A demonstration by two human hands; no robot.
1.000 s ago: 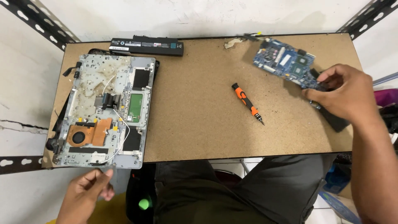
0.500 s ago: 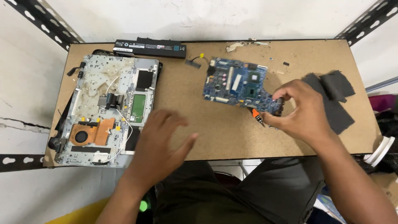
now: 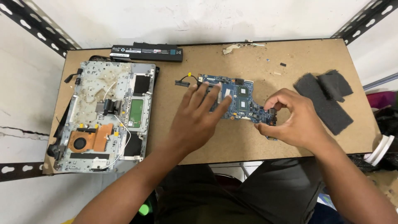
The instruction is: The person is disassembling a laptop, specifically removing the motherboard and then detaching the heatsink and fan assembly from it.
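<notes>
Left hand flat, grip apart, on blue circuit board; right hand grip pinching board's right edge on table.

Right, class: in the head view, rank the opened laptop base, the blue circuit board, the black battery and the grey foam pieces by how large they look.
1. Laptop base, clearly largest.
2. Circuit board, though both hands cover parts of it.
3. Foam pieces and battery: too close to rank.
</notes>
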